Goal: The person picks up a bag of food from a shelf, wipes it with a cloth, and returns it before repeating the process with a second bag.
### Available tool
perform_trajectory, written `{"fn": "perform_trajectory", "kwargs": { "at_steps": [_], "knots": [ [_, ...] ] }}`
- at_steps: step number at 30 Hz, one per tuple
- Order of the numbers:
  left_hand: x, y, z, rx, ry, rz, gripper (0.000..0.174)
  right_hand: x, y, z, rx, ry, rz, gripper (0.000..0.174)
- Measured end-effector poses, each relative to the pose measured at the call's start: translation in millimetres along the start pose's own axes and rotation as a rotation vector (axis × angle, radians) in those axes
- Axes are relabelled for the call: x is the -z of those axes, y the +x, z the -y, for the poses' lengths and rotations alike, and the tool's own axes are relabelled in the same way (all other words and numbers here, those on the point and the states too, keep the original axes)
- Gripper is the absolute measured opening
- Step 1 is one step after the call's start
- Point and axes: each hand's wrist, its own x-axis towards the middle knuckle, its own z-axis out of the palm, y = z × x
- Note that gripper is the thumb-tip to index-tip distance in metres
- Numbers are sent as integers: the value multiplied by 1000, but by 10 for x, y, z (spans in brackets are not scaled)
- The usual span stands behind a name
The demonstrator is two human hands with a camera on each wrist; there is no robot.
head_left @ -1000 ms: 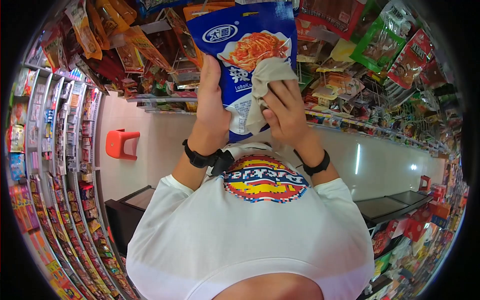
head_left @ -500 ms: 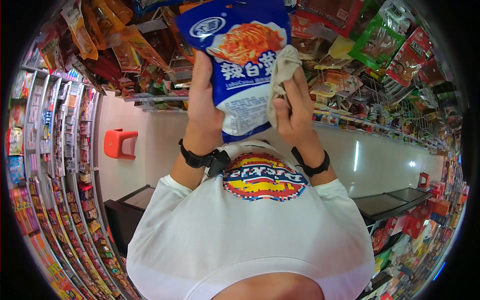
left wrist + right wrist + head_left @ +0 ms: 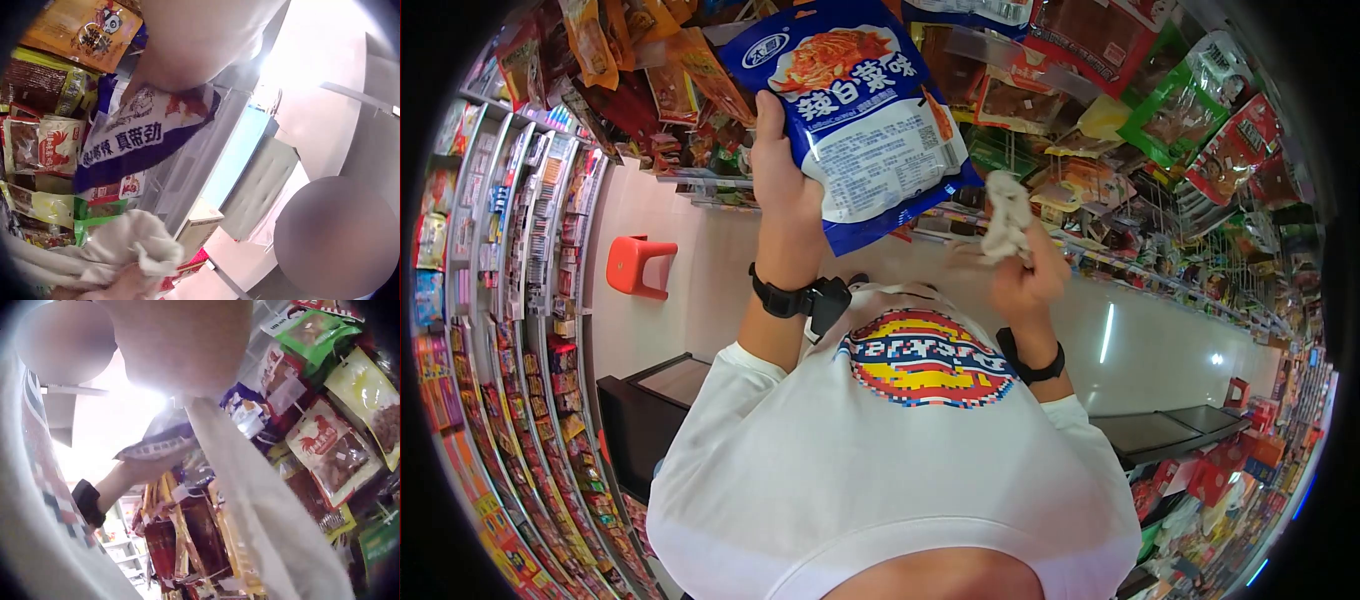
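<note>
Left hand [image 3: 788,215] grips bag [image 3: 875,165] by its side; right hand [image 3: 1030,285] holds cloth [image 3: 1006,225] (bunched). Advisable: support bag from behind, spread cloth flat.

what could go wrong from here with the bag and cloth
Only the left grip holds the bag, by one side, so it might twist or drop to the floor.

The cloth hangs loose from the right grip; a trailing end could brush or catch on the hanging packs.

The bag's top is also close to the rack in the head view, so swinging it may knock other packs.
</note>
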Motion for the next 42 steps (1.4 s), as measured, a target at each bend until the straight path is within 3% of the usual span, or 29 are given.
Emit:
{"fn": "perform_trajectory", "kwargs": {
  "at_steps": [2, 5, 6, 9, 12, 15, 19, 21, 22, 25, 26, 28, 30, 32, 34, 35, 36, 38, 39, 41, 42],
  "knots": [
    [-46, -4, 80, -106, 0, -48, 47, 18, 76, 110, -13, -22, -21, 34],
    [-53, 78, 221, -108, 34, -101, 43, -105, 186, 170, 423, 4, 194, 16],
    [-61, 88, 265, -106, 50, -126, 42, -161, 231, 220, 479, 49, 331, 19],
    [-292, -28, 219, -2, 18, -131, 39, -257, 252, 245, 549, -28, 350, 23],
    [-408, -91, 128, 74, 120, -204, 39, -166, 185, 25, 463, -56, 232, 27],
    [-373, -178, 131, 40, 144, -77, 38, -141, 168, -73, 323, -159, 144, 36],
    [-185, -83, 225, -82, 205, -70, 36, -93, 73, -229, 174, -162, 200, 41],
    [-232, -97, 213, -142, 203, -109, 35, -49, -74, -321, -241, -37, 69, 40],
    [-240, -96, 226, -151, 204, -113, 35, -40, -91, -304, -236, -30, 74, 40],
    [-321, -147, 301, -163, 138, -88, 39, -76, 132, 89, 157, 6, 114, 49],
    [-408, -194, 318, -161, 141, -92, 39, -152, 186, 175, 153, 9, 114, 49],
    [-548, -258, 346, 3, 61, -103, 45, -262, 245, 124, 327, -189, 225, 49],
    [-568, -263, 360, -12, 91, -31, 51, -316, 152, -24, 404, -295, 249, 49],
    [-628, -351, 315, 21, -123, 228, 55, -324, -19, -94, 199, -160, -125, 44],
    [-485, -350, 275, -8, -113, 313, 62, -247, -99, -104, 194, -507, -186, 36],
    [-210, -275, 268, -85, 252, 288, 66, -201, -13, -41, -125, -60, -269, 34],
    [39, -204, 303, -164, 617, 258, 70, -190, 37, -47, -278, 168, -287, 33],
    [358, -128, 424, 55, 651, -13, 69, -191, 131, -105, -536, 502, -372, 29],
    [434, -133, 481, 47, 647, -13, 69, -205, 153, -139, -642, 610, -398, 27],
    [418, -208, 587, 99, 92, 68, 64, -292, 125, -155, -670, 640, -342, 29],
    [421, -254, 583, 88, 89, 64, 64, -338, 99, -163, -706, 669, -292, 33]
  ]
}}
